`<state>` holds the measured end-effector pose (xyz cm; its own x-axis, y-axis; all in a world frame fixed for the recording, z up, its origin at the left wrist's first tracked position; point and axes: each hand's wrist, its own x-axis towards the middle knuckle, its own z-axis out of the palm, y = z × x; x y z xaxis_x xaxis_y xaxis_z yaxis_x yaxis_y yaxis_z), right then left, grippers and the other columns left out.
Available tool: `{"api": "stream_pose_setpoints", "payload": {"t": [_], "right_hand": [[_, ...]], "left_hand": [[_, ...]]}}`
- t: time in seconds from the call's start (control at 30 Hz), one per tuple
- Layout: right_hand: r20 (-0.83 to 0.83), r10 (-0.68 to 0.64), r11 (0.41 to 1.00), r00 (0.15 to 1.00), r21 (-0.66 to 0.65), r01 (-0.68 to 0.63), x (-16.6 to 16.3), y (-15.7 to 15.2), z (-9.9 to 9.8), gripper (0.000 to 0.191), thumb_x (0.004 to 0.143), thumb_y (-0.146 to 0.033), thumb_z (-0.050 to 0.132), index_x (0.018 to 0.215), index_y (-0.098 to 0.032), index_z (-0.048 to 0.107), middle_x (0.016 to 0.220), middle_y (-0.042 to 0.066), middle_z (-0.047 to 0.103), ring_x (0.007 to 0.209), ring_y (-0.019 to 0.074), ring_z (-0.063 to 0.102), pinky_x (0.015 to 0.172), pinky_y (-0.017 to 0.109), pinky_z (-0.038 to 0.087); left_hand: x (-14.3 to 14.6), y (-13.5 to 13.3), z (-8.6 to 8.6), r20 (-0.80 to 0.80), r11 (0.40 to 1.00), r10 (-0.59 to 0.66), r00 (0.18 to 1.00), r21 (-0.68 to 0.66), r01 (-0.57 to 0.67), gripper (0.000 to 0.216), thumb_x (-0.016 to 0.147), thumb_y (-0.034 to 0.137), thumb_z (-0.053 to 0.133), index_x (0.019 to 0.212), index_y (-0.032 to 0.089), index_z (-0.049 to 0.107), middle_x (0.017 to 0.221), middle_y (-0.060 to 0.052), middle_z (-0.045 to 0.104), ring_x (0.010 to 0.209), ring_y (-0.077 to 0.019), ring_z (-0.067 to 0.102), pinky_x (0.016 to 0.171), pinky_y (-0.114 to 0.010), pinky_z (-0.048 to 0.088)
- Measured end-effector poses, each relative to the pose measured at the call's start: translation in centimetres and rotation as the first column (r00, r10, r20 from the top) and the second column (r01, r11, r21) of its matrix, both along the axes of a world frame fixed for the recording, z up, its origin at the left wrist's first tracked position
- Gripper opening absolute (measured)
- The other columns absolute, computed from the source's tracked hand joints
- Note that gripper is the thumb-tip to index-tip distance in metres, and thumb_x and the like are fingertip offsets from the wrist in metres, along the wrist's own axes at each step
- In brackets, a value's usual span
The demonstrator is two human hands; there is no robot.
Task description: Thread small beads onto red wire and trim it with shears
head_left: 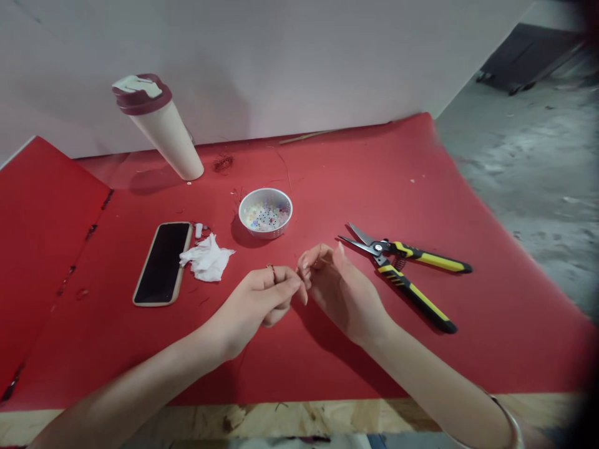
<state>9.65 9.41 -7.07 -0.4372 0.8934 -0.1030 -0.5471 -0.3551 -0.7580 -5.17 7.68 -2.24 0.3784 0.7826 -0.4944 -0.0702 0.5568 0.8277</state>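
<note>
My left hand point(269, 293) is closed, with thumb and index finger pressed in a pinch. A thin reddish ring point(271, 269) circles one of its fingers. My right hand point(339, 287) meets it fingertip to fingertip, its fingers curled inward and its thumb raised apart from them. Whatever sits between the fingertips is too fine to make out; a hair-thin strand seems to show at the right fingers. Just beyond both hands stands a small white bowl point(265, 234) of tiny pale beads point(267, 215). Right of my right hand lie yellow-and-black snips point(397, 255), blades apart.
Left of my hands lie a phone point(163, 265) and a crumpled white tissue point(207, 257). A white tumbler point(166, 134) with a maroon lid stands near the wall, beside a tangle of fine red wire point(223, 163). The red table covering point(491, 337) ends at a wooden front edge point(327, 415).
</note>
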Motion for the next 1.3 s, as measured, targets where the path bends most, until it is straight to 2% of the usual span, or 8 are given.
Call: {"api": "stream_pose_setpoints", "payload": {"t": [0.17, 0.33, 0.5, 0.87, 1.0, 1.07, 1.13, 1.3], "right_hand": [[0.107, 0.000, 0.994, 0.994, 0.105, -0.011, 0.2, -0.3, 0.1, 0.011, 0.081, -0.033, 0.061, 0.085, -0.022, 0.061, 0.074, -0.002, 0.054, 0.062, 0.0105, 0.050, 0.065, 0.027, 0.043], [0.330, -0.150, 0.970, 0.932, 0.234, 0.074, 0.0, -0.6, 0.0, 0.003, 0.078, -0.025, 0.064, 0.079, -0.023, 0.066, 0.081, 0.000, 0.055, 0.074, 0.0128, 0.052, 0.069, 0.027, 0.043], [0.209, -0.137, 0.980, 0.968, 0.173, 0.101, 0.0, -0.5, -0.5, 0.003, 0.075, -0.021, 0.067, 0.073, -0.024, 0.068, 0.079, -0.002, 0.053, 0.064, 0.0099, 0.050, 0.064, 0.027, 0.043], [0.156, -0.419, 0.905, 0.895, 0.154, 0.397, 2.4, 2.4, -0.2, 0.015, 0.073, -0.021, 0.069, 0.061, -0.020, 0.059, 0.069, -0.004, 0.052, 0.065, 0.0085, 0.048, 0.071, 0.024, 0.042], [0.100, -0.532, 0.847, 0.841, 0.059, 0.529, 3.5, 4.0, -0.5, 0.016, 0.076, -0.027, 0.067, 0.064, -0.020, 0.059, 0.067, -0.004, 0.051, 0.061, 0.0067, 0.048, 0.070, 0.023, 0.044], [0.119, -0.411, 0.911, 0.904, 0.009, 0.413, 3.1, 3.7, -0.7, 0.020, 0.081, -0.035, 0.061, 0.069, -0.019, 0.061, 0.070, -0.002, 0.056, 0.063, 0.0079, 0.053, 0.069, 0.024, 0.045], [0.150, -0.132, 0.989, 0.980, -0.041, 0.140, 2.1, 2.8, -0.7, 0.032, 0.085, -0.045, 0.051, 0.077, -0.017, 0.064, 0.074, 0.003, 0.063, 0.068, 0.0114, 0.059, 0.070, 0.028, 0.048], [0.136, 0.378, 0.926, 0.916, -0.071, -0.372, -0.8, -0.6, -0.5, 0.032, 0.083, -0.044, 0.056, 0.088, -0.012, 0.062, 0.086, 0.009, 0.069, 0.080, 0.0178, 0.066, 0.083, 0.037, 0.047]], "left_hand": [[0.2, -0.1, 0.0, -0.086, 0.999, 0.024, 0.996, 0.031, -0.021, 0.024, 0.084, 0.032, 0.047, 0.067, 0.016, 0.051, 0.046, 0.010, 0.022, 0.040, -0.0045, 0.016, 0.039, -0.019, 0.015], [0.5, -0.5, -0.1, -0.371, 0.968, 0.073, 0.926, 0.251, 0.025, 0.020, 0.084, 0.029, 0.048, 0.070, 0.016, 0.054, 0.061, 0.003, 0.046, 0.057, -0.0079, 0.038, 0.056, -0.020, 0.031], [0.4, -0.8, -0.2, -0.443, 0.962, 0.047, 0.895, 0.263, 0.079, 0.027, 0.086, 0.034, 0.044, 0.069, 0.016, 0.055, 0.060, 0.003, 0.043, 0.054, -0.0085, 0.034, 0.051, -0.021, 0.027], [0.0, -1.3, -0.4, -0.056, 0.999, -0.040, 0.998, -0.027, 0.038, 0.024, 0.087, 0.032, 0.044, 0.070, 0.016, 0.052, 0.042, 0.010, 0.019, 0.037, -0.0041, 0.014, 0.037, -0.018, 0.010], [-0.6, -1.2, -0.7, 0.192, 0.988, 0.089, 0.977, -0.143, -0.062, 0.023, 0.087, 0.028, 0.046, 0.068, 0.015, 0.051, 0.047, 0.010, 0.017, 0.039, -0.0029, 0.011, 0.037, -0.016, 0.011], [-1.0, -0.8, -0.8, 0.299, 0.972, 0.204, 0.932, -0.173, -0.157, 0.022, 0.087, 0.025, 0.045, 0.068, 0.015, 0.049, 0.051, 0.009, 0.016, 0.040, -0.0030, 0.011, 0.037, -0.015, 0.013], [-1.4, 0.0, -0.8, 0.361, 0.949, 0.307, 0.880, -0.183, -0.256, 0.023, 0.089, 0.022, 0.042, 0.069, 0.014, 0.049, 0.054, 0.008, 0.016, 0.041, -0.0034, 0.012, 0.036, -0.015, 0.015], [-1.6, 3.0, -1.8, 0.504, 0.913, 0.388, 0.772, -0.096, -0.397, 0.022, 0.091, 0.018, 0.039, 0.073, 0.013, 0.050, 0.057, 0.007, 0.016, 0.042, -0.0044, 0.014, 0.038, -0.015, 0.021]]}}
